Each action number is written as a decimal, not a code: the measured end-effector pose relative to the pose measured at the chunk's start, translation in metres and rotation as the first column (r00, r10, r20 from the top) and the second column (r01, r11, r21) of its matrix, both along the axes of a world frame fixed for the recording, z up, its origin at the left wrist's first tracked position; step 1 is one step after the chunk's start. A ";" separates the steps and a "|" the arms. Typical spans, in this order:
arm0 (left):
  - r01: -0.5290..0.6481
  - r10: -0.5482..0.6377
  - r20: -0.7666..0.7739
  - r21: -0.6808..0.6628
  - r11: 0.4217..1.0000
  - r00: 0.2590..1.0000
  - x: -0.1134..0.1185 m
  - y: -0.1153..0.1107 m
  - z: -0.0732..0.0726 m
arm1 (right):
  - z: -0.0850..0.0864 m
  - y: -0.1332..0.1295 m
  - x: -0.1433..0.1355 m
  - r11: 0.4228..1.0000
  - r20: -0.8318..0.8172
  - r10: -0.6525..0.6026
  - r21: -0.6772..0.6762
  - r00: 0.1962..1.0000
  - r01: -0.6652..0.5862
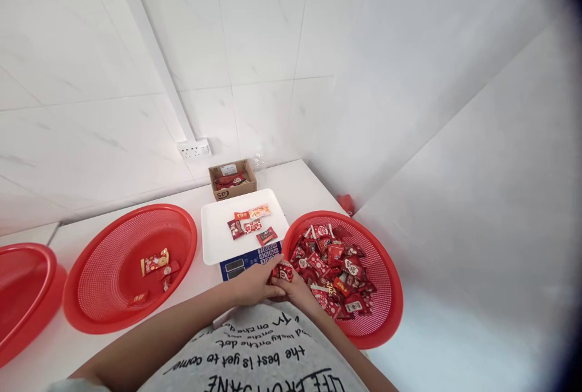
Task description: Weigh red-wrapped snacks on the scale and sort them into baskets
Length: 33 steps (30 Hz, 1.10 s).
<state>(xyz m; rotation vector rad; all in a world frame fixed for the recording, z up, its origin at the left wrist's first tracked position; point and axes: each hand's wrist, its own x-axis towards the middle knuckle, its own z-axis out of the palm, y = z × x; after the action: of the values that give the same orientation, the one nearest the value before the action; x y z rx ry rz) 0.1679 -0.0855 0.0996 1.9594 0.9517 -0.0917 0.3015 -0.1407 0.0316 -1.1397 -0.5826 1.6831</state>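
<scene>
Close to my shirt, just in front of the scale, my left hand [255, 283] and my right hand [294, 288] meet around a red candy packet [282, 271]. Fingers of both are closed on it, and its lower part is hidden. Beyond them stands a digital scale with a white tray [213, 228] and a blue keypad panel [268, 252]. Several small wrapped snacks [253, 226] lie spread on the tray. To the right, a red basket [386, 283] holds a heap of red candy packets [330, 265]; my right forearm passes before its near rim.
On the left, a red basket [91, 289] contains a few packets, with another red basket [27, 295] at the frame's edge. A small cardboard box [234, 189] of packets sits behind the scale. A socket strip [194, 148] is on the wall; a partition [454, 198] rises at right.
</scene>
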 end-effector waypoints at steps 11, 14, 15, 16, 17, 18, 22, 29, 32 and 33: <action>-0.147 0.283 -0.182 0.534 0.833 0.942 0.012 0.079 -0.032 | -0.036 -0.009 0.096 0.985 0.713 -0.149 0.050 0.685 0.162; -0.212 0.361 -0.281 0.445 0.870 0.889 0.014 0.099 -0.043 | -0.064 -0.015 0.112 0.998 0.839 0.046 -0.055 0.543 0.001; -0.218 0.363 -0.301 0.424 0.879 0.882 0.014 0.104 -0.046 | -0.071 -0.016 0.114 0.995 0.848 0.098 -0.092 0.520 -0.038; -0.212 0.357 -0.315 0.411 0.887 0.879 0.014 0.107 -0.048 | -0.076 -0.017 0.115 0.990 0.848 0.142 -0.123 0.511 -0.070; -0.196 0.341 -0.326 0.403 0.894 0.882 0.014 0.109 -0.050 | -0.080 -0.017 0.116 0.985 0.842 0.171 -0.143 0.511 -0.093; -0.176 0.321 -0.330 0.400 0.900 0.888 0.012 0.111 -0.053 | -0.082 -0.017 0.116 0.982 0.834 0.187 -0.152 0.519 -0.109; -0.128 0.267 -0.249 0.460 0.878 0.931 -0.004 0.112 -0.060 | -0.084 -0.014 0.116 0.980 0.816 0.191 -0.132 0.545 -0.146; -0.095 0.199 -0.134 0.547 0.832 0.971 -0.047 0.108 -0.059 | -0.085 -0.012 0.116 0.981 0.830 0.183 -0.116 0.526 -0.157; -0.104 0.197 -0.106 0.563 0.820 0.975 -0.059 0.103 -0.058 | -0.083 -0.012 0.116 0.981 0.826 0.178 -0.106 0.535 -0.162; -0.111 0.200 -0.097 0.568 0.815 0.975 -0.063 0.101 -0.058 | -0.083 -0.013 0.116 0.981 0.827 0.178 -0.109 0.533 -0.159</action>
<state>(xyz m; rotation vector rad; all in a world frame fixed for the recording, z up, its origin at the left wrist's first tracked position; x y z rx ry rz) 0.1049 0.0153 0.0417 2.4240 1.3541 0.1557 0.4170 -0.1532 -0.0509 -1.9693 -1.3127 1.1850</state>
